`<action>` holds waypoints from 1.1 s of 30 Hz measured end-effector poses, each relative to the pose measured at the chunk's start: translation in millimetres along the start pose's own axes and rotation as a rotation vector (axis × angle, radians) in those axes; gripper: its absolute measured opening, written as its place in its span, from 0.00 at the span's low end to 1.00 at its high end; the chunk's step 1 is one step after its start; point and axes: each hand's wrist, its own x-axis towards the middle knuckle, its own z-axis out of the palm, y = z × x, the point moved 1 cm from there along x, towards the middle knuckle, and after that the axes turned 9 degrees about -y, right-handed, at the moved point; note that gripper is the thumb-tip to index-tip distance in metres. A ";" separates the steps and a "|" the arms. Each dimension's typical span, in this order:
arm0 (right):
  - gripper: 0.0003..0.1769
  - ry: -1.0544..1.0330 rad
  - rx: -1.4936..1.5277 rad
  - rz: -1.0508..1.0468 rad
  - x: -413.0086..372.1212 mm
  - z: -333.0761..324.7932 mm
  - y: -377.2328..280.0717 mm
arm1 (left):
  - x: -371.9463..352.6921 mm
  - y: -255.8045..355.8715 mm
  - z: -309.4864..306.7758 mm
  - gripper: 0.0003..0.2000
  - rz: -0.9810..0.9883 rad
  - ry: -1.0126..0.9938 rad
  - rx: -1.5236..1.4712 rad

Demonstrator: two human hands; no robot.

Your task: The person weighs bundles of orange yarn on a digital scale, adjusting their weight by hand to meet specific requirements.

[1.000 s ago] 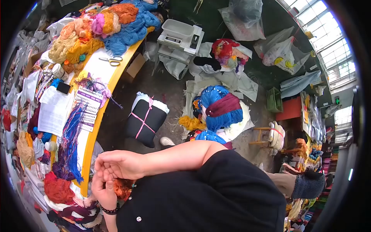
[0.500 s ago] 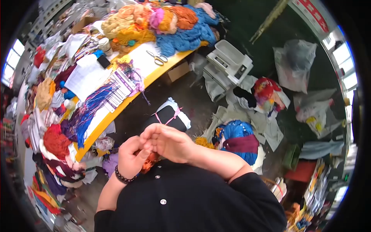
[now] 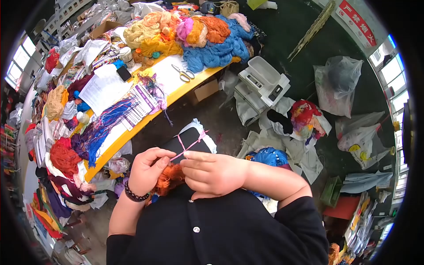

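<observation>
Pinching an orange skein [image 3: 168, 179] at the chest, left hand [image 3: 148, 170] at nine o'clock and right hand [image 3: 212, 173] at three grip it narrowly. Its long axis runs two-to-eight. The counter [image 3: 164, 75] edge lies toward ten, with open floor [image 3: 181, 112] at twelve.

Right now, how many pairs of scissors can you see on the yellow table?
1: scissors lie on the yellow table, beside the blue yarn pile. Yarn heaps may hide others.

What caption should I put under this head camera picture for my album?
Left hand and right hand grip orange yarn at the chest, beside a yellow-edged table heaped with colourful yarn.
</observation>
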 end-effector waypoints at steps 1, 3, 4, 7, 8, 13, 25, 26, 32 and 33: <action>0.22 0.010 -0.085 -0.048 0.7 6.1 -1.6 | 0.2 5.5 -2.3 0.07 0.009 -0.044 0.020; 0.20 -0.048 -0.166 -0.073 4.4 8.6 -5.2 | -4.0 14.1 -3.9 0.09 0.006 -0.110 -0.049; 0.19 -0.105 -0.249 -0.097 6.5 9.8 -5.7 | -5.0 14.2 -2.3 0.09 0.005 -0.101 -0.052; 0.18 -0.176 -0.315 -0.121 11.1 18.6 -8.4 | -8.2 13.4 -0.3 0.11 0.139 -0.043 -0.028; 0.18 -0.176 -0.310 -0.123 12.7 21.3 -9.1 | -11.3 10.8 -2.9 0.11 0.135 -0.040 -0.030; 0.13 -0.178 -0.373 -0.127 21.5 29.4 -12.2 | -23.5 4.1 -9.7 0.08 0.079 -0.039 -0.134; 0.09 -0.234 -0.345 -0.139 29.4 36.6 -6.0 | -21.9 -8.0 -19.9 0.04 0.051 -0.093 -0.308; 0.09 -0.234 -0.344 -0.138 29.6 37.1 -5.3 | -21.2 -8.2 -19.9 0.04 0.050 -0.094 -0.309; 0.08 -0.259 -0.332 -0.151 30.9 37.5 -1.6 | -18.3 -13.5 -22.6 0.03 0.047 -0.109 -0.398; 0.08 -0.266 -0.322 -0.158 31.1 37.7 -0.7 | -17.7 -14.0 -23.3 0.03 0.045 -0.118 -0.401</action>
